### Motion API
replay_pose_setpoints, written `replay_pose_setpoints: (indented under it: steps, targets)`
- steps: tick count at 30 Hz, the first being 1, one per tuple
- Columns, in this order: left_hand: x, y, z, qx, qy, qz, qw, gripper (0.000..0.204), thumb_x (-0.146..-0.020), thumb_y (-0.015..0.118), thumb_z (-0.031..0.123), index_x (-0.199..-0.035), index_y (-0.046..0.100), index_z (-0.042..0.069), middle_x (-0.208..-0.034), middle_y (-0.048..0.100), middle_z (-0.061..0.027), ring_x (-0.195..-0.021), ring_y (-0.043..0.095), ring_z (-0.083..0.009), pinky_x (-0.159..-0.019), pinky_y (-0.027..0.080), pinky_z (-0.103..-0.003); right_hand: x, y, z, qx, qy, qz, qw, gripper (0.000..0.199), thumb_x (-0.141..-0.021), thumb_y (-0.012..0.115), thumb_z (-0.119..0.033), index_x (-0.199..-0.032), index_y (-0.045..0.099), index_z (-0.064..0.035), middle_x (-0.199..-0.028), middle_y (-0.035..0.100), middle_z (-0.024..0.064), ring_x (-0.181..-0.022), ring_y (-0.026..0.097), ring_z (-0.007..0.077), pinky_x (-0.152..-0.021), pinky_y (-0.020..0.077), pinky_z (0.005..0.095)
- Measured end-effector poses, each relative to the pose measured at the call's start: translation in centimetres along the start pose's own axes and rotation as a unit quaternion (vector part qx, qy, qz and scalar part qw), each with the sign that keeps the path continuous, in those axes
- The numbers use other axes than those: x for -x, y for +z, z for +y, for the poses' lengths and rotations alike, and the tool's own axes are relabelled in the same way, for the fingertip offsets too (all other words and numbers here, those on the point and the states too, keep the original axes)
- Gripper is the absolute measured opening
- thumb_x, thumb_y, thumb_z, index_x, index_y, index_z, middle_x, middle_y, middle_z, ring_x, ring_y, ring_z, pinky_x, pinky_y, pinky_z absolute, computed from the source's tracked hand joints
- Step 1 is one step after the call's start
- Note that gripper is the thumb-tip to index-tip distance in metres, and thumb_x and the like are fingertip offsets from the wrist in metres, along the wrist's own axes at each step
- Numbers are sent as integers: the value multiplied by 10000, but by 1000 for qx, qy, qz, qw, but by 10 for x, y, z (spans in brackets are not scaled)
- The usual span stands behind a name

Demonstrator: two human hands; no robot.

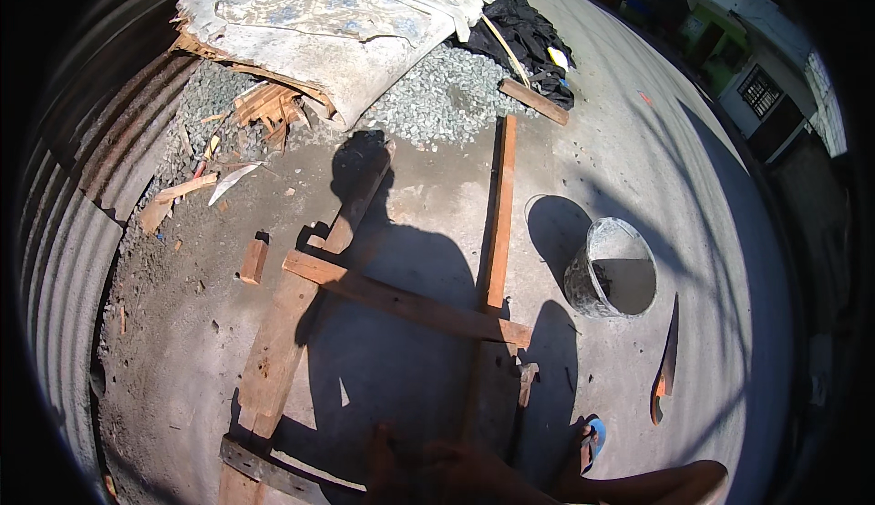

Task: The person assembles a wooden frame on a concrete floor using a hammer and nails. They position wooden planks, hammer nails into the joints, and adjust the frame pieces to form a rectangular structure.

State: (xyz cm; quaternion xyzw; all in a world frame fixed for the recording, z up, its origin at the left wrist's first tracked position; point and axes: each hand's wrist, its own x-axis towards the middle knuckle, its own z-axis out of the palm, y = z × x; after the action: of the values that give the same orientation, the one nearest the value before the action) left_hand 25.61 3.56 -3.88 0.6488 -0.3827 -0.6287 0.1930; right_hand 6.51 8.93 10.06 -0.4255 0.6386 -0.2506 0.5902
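Deep in my own shadow at the lower edge, my left hand [383, 464] and my right hand [460, 470] are close together. Their fingers are too dark to read, and I cannot make out anything held. They are nearest the lower part of a wooden frame on the ground. A wooden crosspiece [410, 307] lies across a wide left plank [276, 350] and a narrower right-hand length of lumber [501, 218]. Lower down, a weathered board [273, 468] crosses the left plank. A short wood block [254, 261] rests apart to the left.
A bucket [579, 286] holding grey material stands to the right, near a handsaw [670, 359] with an orange handle. My foot wears a blue flip-flop [597, 441]. Corrugated metal sheets [68, 259] line the left; gravel [447, 95] and a worn pale sheet [365, 40] lie ahead.
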Motion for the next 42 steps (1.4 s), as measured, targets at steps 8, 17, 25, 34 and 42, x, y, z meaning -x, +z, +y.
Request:
replay_pose_setpoints:
  steps: [8, 17, 25, 34, 42]
  targets:
    - [-24, -9, 4, -203, 160, 70, 963, 400, -1044, 436, 295, -1253, 588, -9, -1215, 598, -209, -1146, 551, -383, -1026, 417, -460, 18, -108, 66, 133, 19, 421, 897, 274, -789, 705, -95, -1061, 704, -59, -1020, 726, 172, -898, 732, 284, -741, 576, 376]
    - [-17, -4, 44, -357, 283, 48, 889, 421, -1002, 533, 251, -1407, 513, 137, -1351, 555, -141, -1271, 512, -339, -1093, 382, -430, 59, -130, 204, 174, 177, 339, 908, 558, -703, 770, -164, -1225, 635, -21, -1104, 694, 221, -961, 702, 302, -789, 568, 385]
    - [-16, 26, 40, 37, 57, -106, 992, 363, -977, 592, 237, -1297, 585, 65, -1177, 639, -124, -1101, 589, -256, -961, 475, -373, 41, -128, 150, 73, 7, 443, 893, 383, -826, 714, -108, -1172, 625, 31, -1004, 699, 176, -917, 686, 235, -779, 553, 348]
    - [-66, -11, 214, -137, 324, -114, 929, 283, -914, 685, 208, -1136, 636, 39, -962, 647, -68, -847, 606, -150, -772, 506, -322, 51, -164, -217, 202, -365, 350, 839, 311, -781, 719, 69, -1058, 664, -60, -974, 707, 117, -888, 694, 208, -812, 549, 362]
    - [-115, 16, 327, -159, 419, -164, 879, 279, -887, 700, 169, -1099, 619, 7, -905, 638, -73, -827, 597, -129, -744, 492, -289, 152, -167, -366, 456, -412, 253, 747, 159, -947, 628, -216, -1022, 592, -80, -821, 638, 80, -719, 609, 193, -628, 507, 338]
